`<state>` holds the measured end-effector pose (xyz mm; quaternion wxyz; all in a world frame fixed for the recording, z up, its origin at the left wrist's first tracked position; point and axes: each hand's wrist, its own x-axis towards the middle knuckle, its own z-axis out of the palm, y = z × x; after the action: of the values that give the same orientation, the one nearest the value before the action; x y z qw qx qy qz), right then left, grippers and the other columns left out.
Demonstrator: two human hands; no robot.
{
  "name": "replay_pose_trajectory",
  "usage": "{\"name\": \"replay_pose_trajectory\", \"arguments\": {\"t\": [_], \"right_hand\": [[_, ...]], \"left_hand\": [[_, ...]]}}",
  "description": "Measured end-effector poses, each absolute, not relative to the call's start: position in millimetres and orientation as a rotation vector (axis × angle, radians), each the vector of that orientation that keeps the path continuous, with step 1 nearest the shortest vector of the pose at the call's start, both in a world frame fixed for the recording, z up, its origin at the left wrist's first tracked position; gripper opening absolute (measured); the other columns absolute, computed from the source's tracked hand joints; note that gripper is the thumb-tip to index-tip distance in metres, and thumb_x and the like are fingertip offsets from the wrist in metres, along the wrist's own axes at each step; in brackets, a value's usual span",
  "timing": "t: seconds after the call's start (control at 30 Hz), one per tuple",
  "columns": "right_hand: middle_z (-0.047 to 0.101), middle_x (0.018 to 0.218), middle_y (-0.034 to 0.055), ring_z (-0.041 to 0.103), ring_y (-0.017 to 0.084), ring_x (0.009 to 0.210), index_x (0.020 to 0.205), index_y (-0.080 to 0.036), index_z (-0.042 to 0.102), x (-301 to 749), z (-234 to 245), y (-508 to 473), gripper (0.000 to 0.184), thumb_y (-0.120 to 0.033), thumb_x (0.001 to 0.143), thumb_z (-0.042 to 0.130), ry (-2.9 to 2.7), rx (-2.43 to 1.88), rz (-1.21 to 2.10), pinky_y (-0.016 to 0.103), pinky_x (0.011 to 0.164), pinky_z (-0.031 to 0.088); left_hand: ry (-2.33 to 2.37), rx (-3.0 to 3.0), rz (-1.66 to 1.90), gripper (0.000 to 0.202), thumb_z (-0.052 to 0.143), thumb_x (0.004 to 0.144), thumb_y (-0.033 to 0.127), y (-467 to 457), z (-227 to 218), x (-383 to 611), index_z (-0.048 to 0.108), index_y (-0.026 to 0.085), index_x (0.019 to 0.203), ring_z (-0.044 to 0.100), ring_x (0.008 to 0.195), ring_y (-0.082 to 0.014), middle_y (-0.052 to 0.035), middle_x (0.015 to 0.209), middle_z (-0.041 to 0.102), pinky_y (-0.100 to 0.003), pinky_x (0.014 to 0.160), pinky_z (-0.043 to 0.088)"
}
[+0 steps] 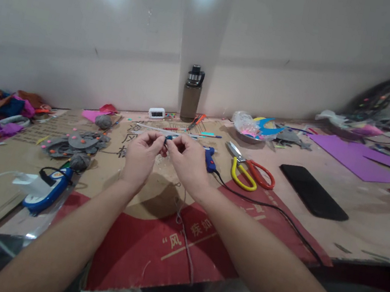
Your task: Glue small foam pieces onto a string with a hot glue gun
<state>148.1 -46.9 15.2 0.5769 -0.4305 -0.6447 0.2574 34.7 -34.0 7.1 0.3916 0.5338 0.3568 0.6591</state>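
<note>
Both hands meet above the middle of the cardboard sheet (131, 250). My left hand (142, 154) pinches a small dark teal piece (168, 138) between thumb and forefinger. My right hand (188, 160) has its fingertips closed on the same piece from the other side. What the piece is cannot be made out, as the fingers cover most of it. A thin pale cord (185, 235) hangs below my right hand and runs down over the red print. Just beyond my right hand lies a blue glue gun (209, 159), partly hidden, with its black cable trailing right.
Scissors with yellow and red handles (247, 170) and a black phone (313, 191) lie to the right. A bottle (191, 95) stands against the wall. Purple sheets (356, 159) and a bowl of scraps (256, 129) are further back. At left are a power strip (47, 193) and grey felt pieces (76, 144).
</note>
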Motion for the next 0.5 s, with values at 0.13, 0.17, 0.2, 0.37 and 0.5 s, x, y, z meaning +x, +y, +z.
{"name": "replay_pose_trajectory", "arguments": {"t": [0.13,0.17,0.2,0.37,0.5], "right_hand": [[0.052,0.06,-0.0028,0.044,0.009,0.056,0.062,-0.019,0.05,148,17,-48,0.021,-0.031,0.079,0.051,-1.493,-1.043,0.605,0.025,0.057,0.033],[0.052,0.06,-0.003,0.043,0.009,0.056,0.061,-0.019,0.05,148,18,-47,0.021,-0.031,0.079,0.052,-1.488,-1.047,0.608,0.025,0.057,0.033],[0.052,0.06,-0.0031,0.043,0.009,0.056,0.061,-0.019,0.049,149,18,-47,0.022,-0.031,0.078,0.052,-1.483,-1.05,0.614,0.025,0.057,0.033],[0.049,0.06,-0.0042,0.043,0.009,0.056,0.065,-0.019,0.047,149,14,-41,0.019,-0.034,0.076,0.055,-1.405,-1.029,0.731,0.024,0.054,0.033],[0.045,0.058,-0.0069,0.039,0.008,0.049,0.083,-0.021,0.05,150,8,-32,0.021,-0.037,0.072,0.058,-1.28,-0.952,0.995,0.022,0.047,0.031]], "left_hand": [[0.9,1.351,1.675,0.009,0.062,0.075,0.024,-35,7,36,0.06,0.015,0.076,0.05,0.052,-0.0074,0.0012,0.062,0.056,-0.022,0.053,0.042],[0.906,1.354,1.674,0.009,0.061,0.075,0.024,-36,7,36,0.061,0.015,0.076,0.05,0.052,-0.0075,0.0011,0.062,0.056,-0.022,0.053,0.042],[0.91,1.357,1.672,0.009,0.061,0.075,0.024,-36,7,37,0.061,0.015,0.076,0.049,0.052,-0.0075,0.0011,0.061,0.056,-0.022,0.053,0.042],[0.908,1.354,1.656,0.009,0.06,0.075,0.024,-37,9,37,0.061,0.016,0.076,0.049,0.052,-0.0072,0.0015,0.06,0.055,-0.021,0.053,0.042],[0.859,1.307,1.593,0.01,0.062,0.074,0.025,-36,10,36,0.062,0.016,0.078,0.053,0.055,-0.0078,0.0004,0.062,0.058,-0.022,0.056,0.045]]}}
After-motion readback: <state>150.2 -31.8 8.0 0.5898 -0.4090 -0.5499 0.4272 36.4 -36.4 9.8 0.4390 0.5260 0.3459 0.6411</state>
